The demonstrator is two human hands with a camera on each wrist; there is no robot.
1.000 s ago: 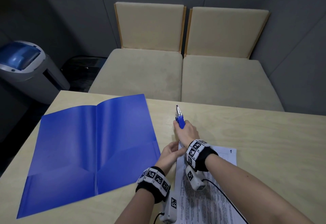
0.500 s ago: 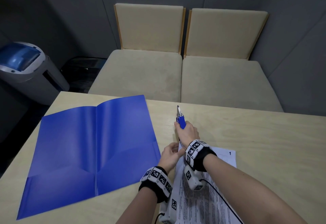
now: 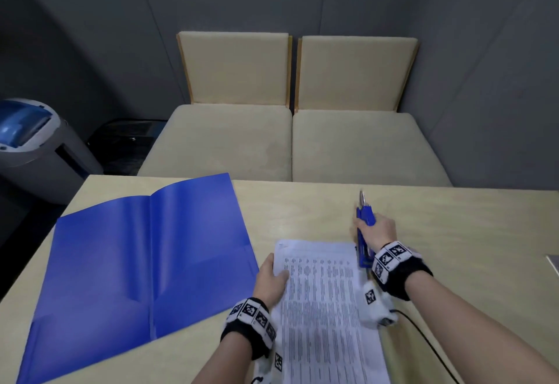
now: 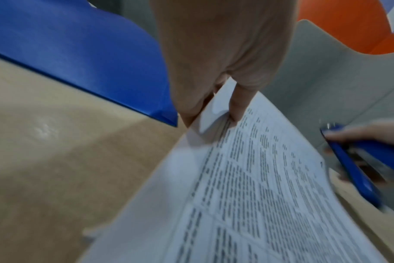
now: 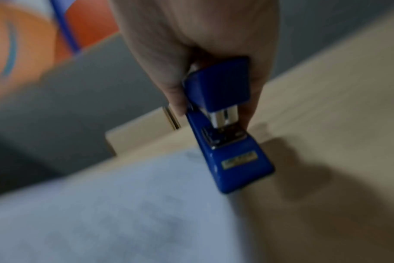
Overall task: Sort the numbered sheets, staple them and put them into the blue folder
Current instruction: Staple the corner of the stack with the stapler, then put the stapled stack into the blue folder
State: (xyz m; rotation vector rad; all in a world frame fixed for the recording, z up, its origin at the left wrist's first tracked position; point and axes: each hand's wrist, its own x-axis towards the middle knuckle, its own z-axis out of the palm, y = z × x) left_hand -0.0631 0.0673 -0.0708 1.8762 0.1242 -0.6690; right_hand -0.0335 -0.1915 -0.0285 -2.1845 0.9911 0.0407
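Note:
A stack of printed sheets (image 3: pixel 323 299) lies on the wooden table (image 3: pixel 453 232) in front of me. My left hand (image 3: pixel 270 277) pinches its upper left edge, thumb on top (image 4: pixel 236 106), and that edge is lifted and bent. My right hand (image 3: pixel 378 229) grips a blue stapler (image 3: pixel 364 232) beside the stack's top right corner, just off the paper; the stapler (image 5: pixel 227 124) shows its metal anvil and open mouth. The blue folder (image 3: pixel 145 262) lies spread open on the left of the table, its corner (image 4: pixel 164 113) next to my left hand.
Two beige upholstered seats (image 3: pixel 290 141) stand beyond the table's far edge. A grey bin with a blue lid (image 3: pixel 30 141) is on the floor at the left. A black cable (image 3: pixel 423 341) runs from my right wrist. Something grey (image 3: pixel 553 265) shows at the right edge.
The stapler and my right hand have moved right, off the stack's top left corner to its right side. My left hand now pinches the sheets' left edge. The head view shifted.

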